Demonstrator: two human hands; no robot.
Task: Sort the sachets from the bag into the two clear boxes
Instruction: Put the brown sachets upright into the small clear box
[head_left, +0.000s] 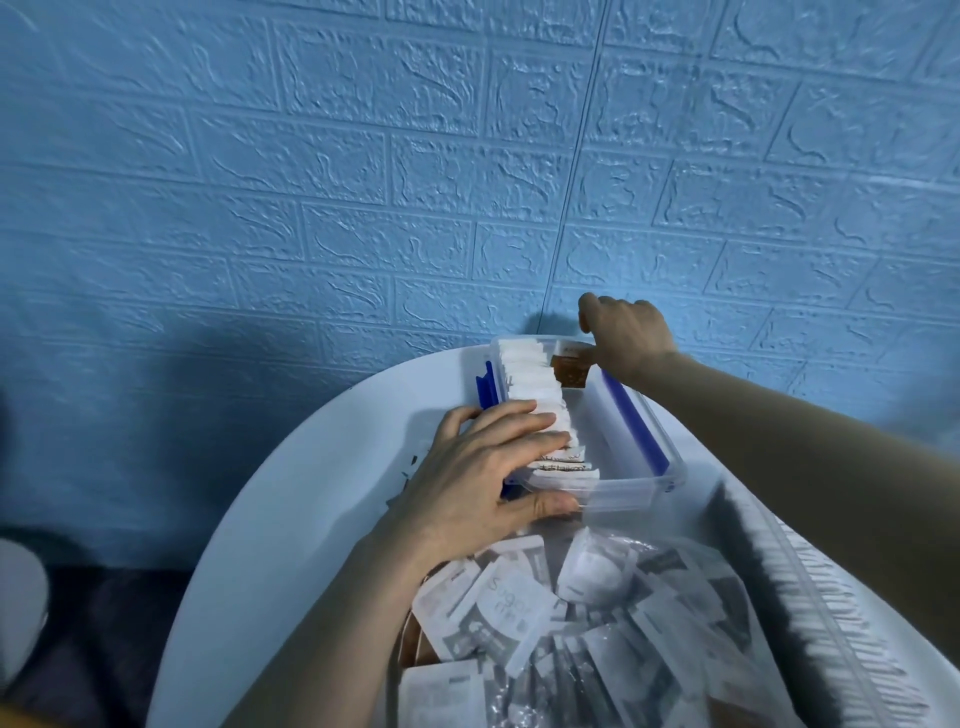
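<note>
Landmark: clear box (631, 486) with blue latches, on the round white desk (291, 493) against the blue brick-pattern wall (363, 156). Only one clear box is plainly visible; can't tell where the second one is.

Inside the box, along its left side: a packed row of white sachets (530, 384) standing on edge. At its far right corner: a few brown sachets (570, 369).

Left hand (483, 478) lies over the box's near-left corner, fingers straight and flat on the white row, thumb against the near wall. That grip is open, pressing only.

Right hand (626, 332) is at the box's far end, fingers curled down at the brown sachets. It looks like a pinch on them, though the fingertips are hidden.

Nearer the camera than the box: the clear zip bag (779, 623), open, still holding many loose sachets (511, 605), mostly white, some brown.

Step in hand, judged: seating brown sachets at the far end while steadying the white row. Sorting is well short of done.

Next move likely needs: release, reach back to the bag, pick one sachet, check its colour.
</note>
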